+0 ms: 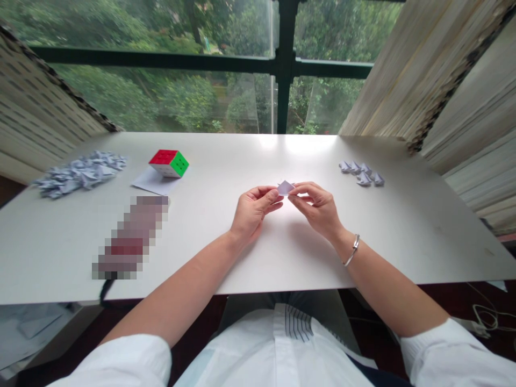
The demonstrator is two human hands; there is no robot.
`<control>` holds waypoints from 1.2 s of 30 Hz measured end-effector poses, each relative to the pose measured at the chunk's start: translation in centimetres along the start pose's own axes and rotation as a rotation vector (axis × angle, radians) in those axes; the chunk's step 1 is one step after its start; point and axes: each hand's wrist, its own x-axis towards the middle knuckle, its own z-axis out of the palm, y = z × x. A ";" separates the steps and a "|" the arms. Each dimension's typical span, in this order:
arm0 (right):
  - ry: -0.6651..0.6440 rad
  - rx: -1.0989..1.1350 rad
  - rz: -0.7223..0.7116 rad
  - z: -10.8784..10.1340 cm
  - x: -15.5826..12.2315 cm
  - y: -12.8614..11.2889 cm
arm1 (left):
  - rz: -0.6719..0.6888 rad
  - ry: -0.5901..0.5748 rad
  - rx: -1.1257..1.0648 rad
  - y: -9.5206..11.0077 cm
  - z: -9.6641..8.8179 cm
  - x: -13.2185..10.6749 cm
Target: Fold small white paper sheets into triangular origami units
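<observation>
Between my two hands, a small piece of folded white paper is held up just above the table, its top coming to a point. My left hand pinches its left edge between thumb and fingers. At the opposite edge, the thumb and fingertips of my right hand grip the same paper. A silver bracelet circles my right wrist. Some of the paper's lower part is hidden by my fingertips.
Several folded paper pieces lie to the right, and a large heap of similar ones is at far left. A puzzle cube rests on white paper sheets. A blurred-out flat object with a black strap lies front left. Behind the white table are a window and curtains.
</observation>
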 end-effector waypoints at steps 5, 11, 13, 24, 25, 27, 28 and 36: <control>-0.051 -0.111 -0.077 -0.1 -0.2 0.2 | -0.073 0.005 -0.027 0.2 0.0 -0.1; -0.039 -0.519 -0.246 -0.1 -0.4 0.2 | -0.121 0.005 -0.056 0.1 -0.2 0.0; -0.015 -0.622 -0.319 -0.1 -0.5 0.2 | -0.130 0.008 -0.066 0.1 -0.2 0.0; -0.054 -0.546 -0.214 0.0 -0.7 0.3 | -0.219 -0.060 -0.125 0.5 -0.2 -0.3; -0.050 -0.538 -0.221 0.0 -0.7 0.3 | -0.226 -0.061 -0.123 0.5 -0.1 -0.3; -0.039 -0.523 -0.233 0.0 -0.7 0.4 | -0.234 -0.050 -0.112 0.5 -0.1 -0.3; -0.037 -0.516 -0.238 0.0 -0.6 0.4 | -0.234 -0.043 -0.104 0.5 -0.1 -0.3; -0.043 -0.491 -0.221 0.0 -0.7 0.5 | -0.192 -0.004 -0.048 0.2 0.0 -0.3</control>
